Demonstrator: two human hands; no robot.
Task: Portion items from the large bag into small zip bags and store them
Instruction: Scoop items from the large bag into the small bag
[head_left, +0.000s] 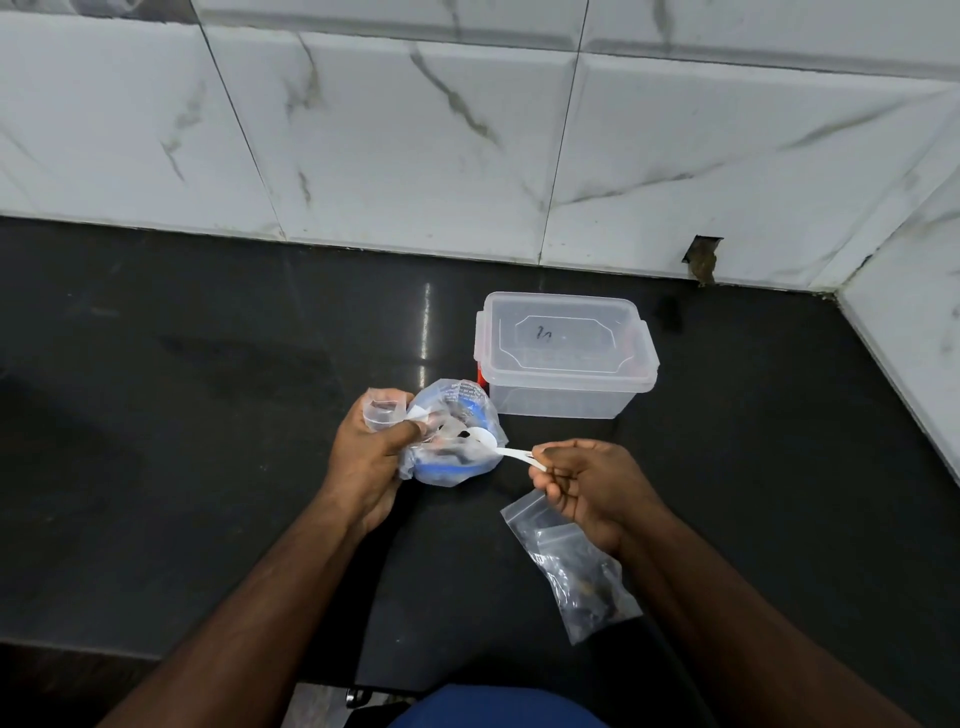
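Observation:
My left hand (366, 457) grips the rim of the large clear bag with blue print (457, 410) and holds it open; a small clear piece (383, 410) is also pinched in its fingers. Dark items lie inside the bag. My right hand (587, 483) holds a white plastic spoon (511, 453) by its handle, with the bowl dipped into the bag's mouth. The same hand also holds a small zip bag (576, 571) that hangs below it, with dark items inside.
A clear plastic box with its lid on (566, 358) stands just behind the bag on the black counter (208, 415). A white marble-tiled wall (415, 145) runs along the back and right side. The counter's front edge is near my body.

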